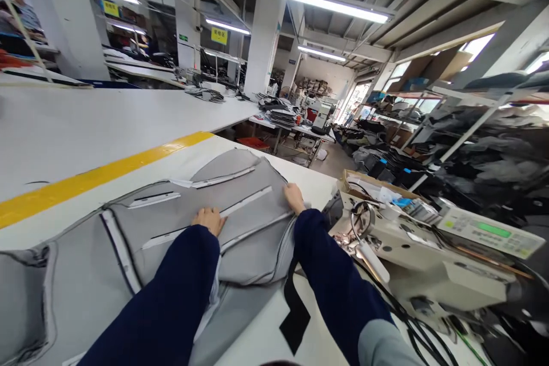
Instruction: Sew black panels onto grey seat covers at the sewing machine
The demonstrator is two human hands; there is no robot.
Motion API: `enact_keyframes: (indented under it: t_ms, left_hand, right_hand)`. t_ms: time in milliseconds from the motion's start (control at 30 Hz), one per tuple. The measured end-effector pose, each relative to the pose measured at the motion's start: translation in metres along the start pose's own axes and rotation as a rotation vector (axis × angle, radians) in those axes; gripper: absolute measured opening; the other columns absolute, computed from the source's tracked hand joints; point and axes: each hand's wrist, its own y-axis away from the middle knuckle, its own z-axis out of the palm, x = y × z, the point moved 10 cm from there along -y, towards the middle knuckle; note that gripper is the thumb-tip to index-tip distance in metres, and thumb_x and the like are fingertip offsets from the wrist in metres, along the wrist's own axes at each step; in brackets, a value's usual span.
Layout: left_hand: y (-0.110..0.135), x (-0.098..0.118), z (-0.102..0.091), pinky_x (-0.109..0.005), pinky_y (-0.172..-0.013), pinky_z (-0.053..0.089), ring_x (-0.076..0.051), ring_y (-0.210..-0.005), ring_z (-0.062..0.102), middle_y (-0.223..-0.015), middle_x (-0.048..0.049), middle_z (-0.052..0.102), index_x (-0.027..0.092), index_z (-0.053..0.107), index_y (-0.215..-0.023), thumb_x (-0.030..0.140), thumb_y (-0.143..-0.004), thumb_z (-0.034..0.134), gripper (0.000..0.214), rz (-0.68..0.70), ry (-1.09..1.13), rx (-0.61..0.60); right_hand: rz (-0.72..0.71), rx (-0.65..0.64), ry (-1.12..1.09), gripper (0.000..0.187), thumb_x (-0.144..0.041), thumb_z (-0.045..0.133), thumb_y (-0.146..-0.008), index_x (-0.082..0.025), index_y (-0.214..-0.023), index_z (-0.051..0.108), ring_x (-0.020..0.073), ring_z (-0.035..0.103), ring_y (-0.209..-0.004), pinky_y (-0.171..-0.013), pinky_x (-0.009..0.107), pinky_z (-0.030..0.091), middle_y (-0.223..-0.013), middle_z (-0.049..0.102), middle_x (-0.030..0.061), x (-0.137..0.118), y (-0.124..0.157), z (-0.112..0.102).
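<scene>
Hands (209, 221) (294, 198) partly curled, touching grey fabric (240, 187)

Two arms reach forward from the lower part of the view, the left arm in a long dark navy fabric sleeve (167, 303) that runs up and rightward to the wrist, the right arm in a matching dark navy fabric sleeve (338, 274) slanting up and leftward, with pale grey-blue cloth showing nearer the body. The bare left hand (209, 220) lies low, back upward, fingers forward and thumb spread toward the right. The bare right hand (294, 198) is farther forward, its fingers pointing ahead and leftward, their grip partly hidden.
</scene>
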Motion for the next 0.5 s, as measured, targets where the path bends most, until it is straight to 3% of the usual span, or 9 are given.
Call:
enact_keyframes:
  t_ms: [67, 133, 167, 233, 300, 367, 433, 500]
  left_hand:
    - [0.005, 0.000, 0.000, -0.041, -0.075, 0.045, -0.035, -0.096, 0.059, -0.101, -0.0238, 0.063, 0.008, 0.061, -0.104, 0.037, -0.089, 0.040, 0.039, -0.002, 0.005, -0.020]
    - [0.011, -0.011, -0.012, -0.035, -0.064, 0.042, -0.030, -0.078, 0.061, -0.087, -0.0194, 0.064, 0.010, 0.059, -0.108, 0.038, -0.092, 0.030, 0.043, -0.046, 0.043, 0.022]
    - [0.015, -0.022, -0.025, -0.032, -0.059, 0.038, -0.026, -0.067, 0.058, -0.076, -0.0148, 0.062, 0.012, 0.059, -0.106, 0.039, -0.093, 0.027, 0.044, -0.091, 0.090, 0.089]
    - [0.021, -0.042, -0.067, -0.026, -0.053, 0.029, -0.018, -0.055, 0.047, -0.058, -0.0047, 0.050, 0.015, 0.061, -0.093, 0.043, -0.092, 0.029, 0.042, -0.132, 0.220, 0.316]
    - [0.020, -0.042, -0.107, -0.023, -0.052, 0.025, -0.013, -0.053, 0.039, -0.052, 0.0010, 0.035, 0.016, 0.057, -0.075, 0.041, -0.092, 0.028, 0.042, -0.088, 0.293, 0.419]
    - [0.016, -0.012, -0.159, -0.022, -0.053, 0.022, -0.010, -0.052, 0.032, -0.050, 0.0031, 0.027, 0.015, 0.050, -0.062, 0.042, -0.090, 0.036, 0.041, 0.047, 0.376, 0.533]
    - [0.013, 0.053, -0.208, -0.022, -0.054, 0.020, -0.008, -0.053, 0.031, -0.051, 0.0038, 0.030, 0.013, 0.054, -0.064, 0.042, -0.088, 0.041, 0.040, 0.256, 0.361, 0.566]
    - [0.015, 0.127, -0.252, -0.023, -0.057, 0.018, -0.008, -0.055, 0.029, -0.052, 0.0042, 0.030, 0.012, 0.060, -0.072, 0.044, -0.089, 0.042, 0.041, 0.428, 0.299, 0.590]
  right_hand:
    - [0.004, 0.004, -0.061, 0.028, -0.035, 0.048, -0.093, -0.013, -0.082, 0.061, 0.0134, 0.055, -0.072, -0.064, 0.025, 0.045, -0.078, 0.060, 0.0025, -0.023, 0.005, -0.024]
    - [-0.019, 0.042, -0.134, 0.034, -0.042, 0.042, -0.093, -0.015, -0.081, 0.059, 0.0112, 0.050, -0.069, -0.060, 0.021, 0.039, -0.075, 0.056, -0.0009, -0.041, 0.023, -0.060]
    - [-0.056, 0.063, -0.204, 0.037, -0.046, 0.039, -0.093, -0.016, -0.080, 0.057, 0.0098, 0.048, -0.066, -0.058, 0.020, 0.037, -0.072, 0.053, -0.0026, -0.048, 0.039, -0.082]
    - [-0.247, 0.143, -0.562, 0.039, -0.051, 0.046, -0.089, -0.015, -0.077, 0.055, 0.0092, 0.045, -0.064, -0.056, 0.020, 0.035, -0.068, 0.050, -0.0030, -0.060, 0.086, -0.133]
    - [-0.310, 0.159, -0.741, 0.035, -0.050, 0.060, -0.081, -0.015, -0.078, 0.058, 0.0101, 0.048, -0.067, -0.061, 0.021, 0.039, -0.071, 0.053, -0.0025, -0.047, 0.142, -0.167]
    - [-0.206, 0.224, -0.884, 0.032, -0.046, 0.068, -0.075, -0.016, -0.082, 0.062, 0.0114, 0.051, -0.068, -0.061, 0.022, 0.043, -0.074, 0.057, -0.0018, -0.010, 0.198, -0.183]
    - [-0.007, 0.336, -0.966, 0.032, -0.044, 0.072, -0.072, -0.015, -0.083, 0.064, 0.0133, 0.054, -0.066, -0.061, 0.025, 0.047, -0.073, 0.061, 0.0000, 0.039, 0.254, -0.178]
    - [0.194, 0.451, -1.004, 0.036, -0.042, 0.075, -0.068, -0.014, -0.088, 0.065, 0.0169, 0.059, -0.072, -0.066, 0.029, 0.051, -0.080, 0.066, 0.0041, 0.081, 0.306, -0.161]
